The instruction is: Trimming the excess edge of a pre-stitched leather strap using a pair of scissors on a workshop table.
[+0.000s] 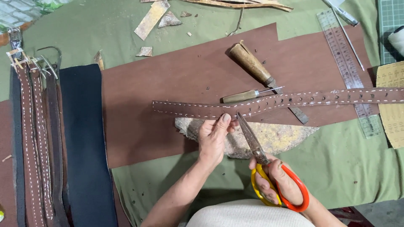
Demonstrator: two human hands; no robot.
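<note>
A long brown leather strap with white stitching lies across a brown leather sheet. My left hand pinches the strap's near edge with thumb and fingers. My right hand grips scissors with orange and yellow handles; the blades point up at the strap's edge just right of my left thumb and look nearly closed. Under both hands lies a flat pale stone slab.
A wooden-handled chisel and an awl lie on the sheet behind the strap. A clear ruler is at the right, sandpaper beside it. Several stitched belts and dark leather lie at the left.
</note>
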